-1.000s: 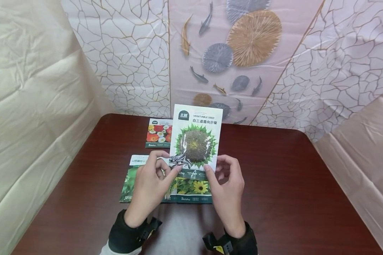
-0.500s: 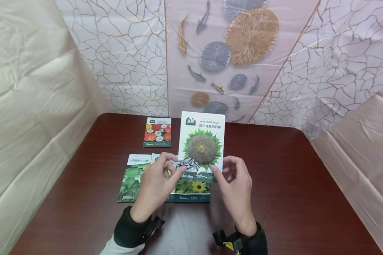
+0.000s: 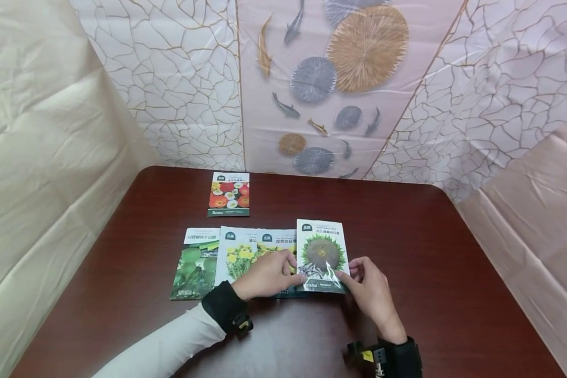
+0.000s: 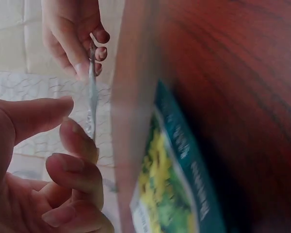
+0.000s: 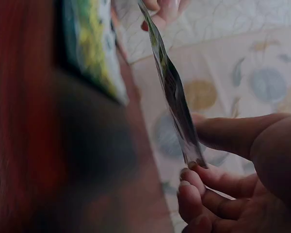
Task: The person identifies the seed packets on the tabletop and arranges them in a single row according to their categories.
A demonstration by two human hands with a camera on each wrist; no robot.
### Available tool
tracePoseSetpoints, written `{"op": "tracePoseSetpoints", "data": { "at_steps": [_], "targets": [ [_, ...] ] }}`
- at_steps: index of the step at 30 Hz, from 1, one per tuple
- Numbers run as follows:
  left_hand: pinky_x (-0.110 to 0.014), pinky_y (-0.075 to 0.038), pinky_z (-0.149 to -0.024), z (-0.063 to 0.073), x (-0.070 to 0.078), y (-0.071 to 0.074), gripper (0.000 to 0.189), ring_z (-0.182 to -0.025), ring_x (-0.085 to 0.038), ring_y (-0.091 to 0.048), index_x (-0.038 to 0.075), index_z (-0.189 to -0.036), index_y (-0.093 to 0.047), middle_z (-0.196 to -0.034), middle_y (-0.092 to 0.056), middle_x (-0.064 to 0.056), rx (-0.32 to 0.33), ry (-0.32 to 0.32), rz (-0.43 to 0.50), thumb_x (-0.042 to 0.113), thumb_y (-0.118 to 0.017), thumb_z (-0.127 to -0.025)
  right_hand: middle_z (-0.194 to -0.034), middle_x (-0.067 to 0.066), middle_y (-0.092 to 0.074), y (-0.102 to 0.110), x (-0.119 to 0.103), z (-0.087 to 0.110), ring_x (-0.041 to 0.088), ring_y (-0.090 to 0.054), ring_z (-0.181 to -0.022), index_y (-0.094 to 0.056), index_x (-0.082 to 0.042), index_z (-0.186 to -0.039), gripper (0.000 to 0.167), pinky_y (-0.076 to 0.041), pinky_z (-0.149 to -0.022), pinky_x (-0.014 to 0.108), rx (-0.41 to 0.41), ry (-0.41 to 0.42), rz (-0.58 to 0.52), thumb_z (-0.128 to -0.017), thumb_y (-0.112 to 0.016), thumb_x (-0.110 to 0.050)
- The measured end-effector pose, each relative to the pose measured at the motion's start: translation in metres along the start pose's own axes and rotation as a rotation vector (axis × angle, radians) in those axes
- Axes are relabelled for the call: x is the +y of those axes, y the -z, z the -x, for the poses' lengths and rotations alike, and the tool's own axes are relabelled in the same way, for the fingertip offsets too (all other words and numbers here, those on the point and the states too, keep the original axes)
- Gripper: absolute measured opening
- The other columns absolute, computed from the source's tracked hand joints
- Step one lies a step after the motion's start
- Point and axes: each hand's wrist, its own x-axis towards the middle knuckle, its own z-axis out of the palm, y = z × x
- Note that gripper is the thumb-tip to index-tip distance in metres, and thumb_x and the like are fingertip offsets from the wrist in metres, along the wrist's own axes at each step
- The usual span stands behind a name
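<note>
The head view looks forward and down from above the counter (image 3: 453,273), far enough back to take in the left grip (image 3: 268,274), the right grip (image 3: 372,294) and the patterned backdrop (image 3: 269,126). Each wrist view sits close behind its own grip, low and turned sideways, facing the opposite one. All three share the sunflower packet (image 3: 322,252), nearly edge-on in both wrist views.
</note>
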Motion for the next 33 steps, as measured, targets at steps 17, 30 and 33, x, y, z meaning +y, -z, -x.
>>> {"op": "tracePoseSetpoints", "data": {
  "at_steps": [17, 30, 33],
  "targets": [
    [-0.023, -0.039, -0.054, -0.012, -0.012, -0.015, 0.03, -0.051, -0.008, -0.047, 0.011, -0.09, -0.065, -0.055, -0.049, 0.007, -0.058, 0.032, -0.04, 0.041, -0.069, -0.087, -0.096, 0.01, -0.059, -0.013, 0.026, -0.012, 0.018, -0.053, -0.079, -0.064, -0.006, -0.102, 0.03, -0.04, -0.072, 0.033, -0.007, -0.032, 0.101, -0.089, -0.069, -0.032],
    [-0.024, -0.034, -0.049, 0.05, 0.03, 0.059, 0.027, -0.05, -0.006, -0.042, 0.016, -0.108, -0.062, -0.063, -0.053, 0.011, 0.514, -0.013, -0.103, 0.035, -0.068, -0.09, -0.095, -0.007, -0.062, 0.015, -0.068, 0.005, 0.01, -0.052, -0.077, -0.066, -0.021, -0.107, 0.015, -0.041, -0.068, 0.021, 0.233, 0.31, -0.322, -0.094, -0.064, -0.028],
    [-0.024, -0.033, -0.047, 0.065, 0.034, 0.069, 0.027, -0.049, -0.007, -0.041, 0.015, -0.107, -0.062, -0.06, -0.051, 0.01, 0.597, 0.008, -0.118, 0.032, -0.071, -0.088, -0.098, -0.008, -0.062, 0.021, -0.087, 0.013, 0.012, -0.052, -0.08, -0.067, -0.02, -0.107, 0.014, -0.041, -0.069, 0.021, 0.263, 0.35, -0.418, -0.094, -0.064, -0.023]
  ]
}}
